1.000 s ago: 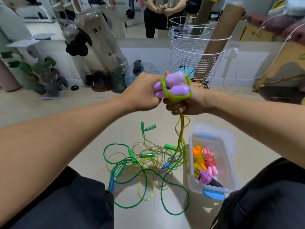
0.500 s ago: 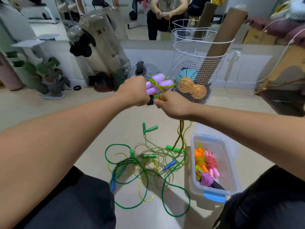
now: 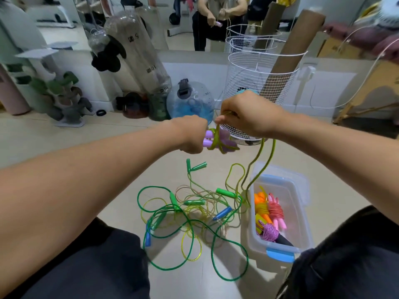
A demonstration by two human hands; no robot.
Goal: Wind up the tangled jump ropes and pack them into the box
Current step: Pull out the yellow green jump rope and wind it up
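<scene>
1. The hands work above the tiled floor (image 3: 64, 134), between the person's two dark-clothed knees. Ahead, a white wire basket (image 3: 259, 83) stands just behind the hands; to its left sit big clear water bottles (image 3: 138, 52) against the low wall.
2. Bare floor lies to the left of the rope pile; on its right the clear plastic box (image 3: 300, 214) stands close by, its rim touching the nearest loops.
3. The left hand (image 3: 192, 134) grips the two purple handles (image 3: 216, 143), fingers curled round them. The handles lie side by side, roughly level, their long axis running left to right.
4. The right hand (image 3: 248, 115) pinches the yellow-green rope (image 3: 266, 160) just above the handles; a few turns already wrap them. From the hand the rope hangs down as a double strand toward the floor beside the box.
5. The tangled ropes (image 3: 194, 210) on the floor are thin green and yellow cords with green and blue handles pointing every way.
6. Inside the box lie wound bundles (image 3: 272, 212): orange, pink, yellow and purple.
</scene>
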